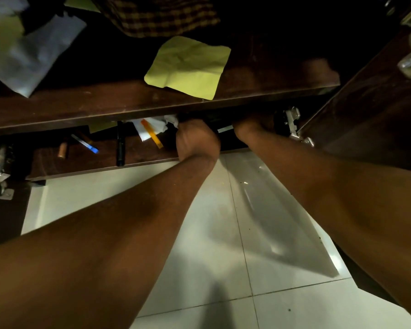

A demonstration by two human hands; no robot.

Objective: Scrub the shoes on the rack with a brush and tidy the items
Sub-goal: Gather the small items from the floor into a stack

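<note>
Shelf clutter everywhere, so taking the upper shelf board [152, 103] as the landmark. On top of it at the far left a grey plastic bag [31, 55] is lying crumpled, with some checked cloth [159, 15] sitting further back toward the middle. Just right of centre a creased yellow-green paper [188, 67] is hanging slightly over the board's front edge.

Under the board, on the lower shelf [93, 160], stuff is lying around: a small brown stub [62, 150], a pen with a blue tip [86, 143], a black pen or marker [120, 143] pointing straight out, then white crumpled paper [157, 125] with an orange strip [152, 134] lying across it.

Left hand [195, 138] is reaching in right beside that paper, fingers tucked under the board, so I can't tell what it's holding, if anything. Right hand [252, 127] is doing the same further right, fingers hidden, grip impossible to tell. Shoes and brush aren't showing up anywhere I can make out; something dark is sitting between the hands, too shadowed to name.

Below the board, pale floor tiles [211, 245] are catching light. A metal hinge [294, 129] is sitting right of the right hand.
</note>
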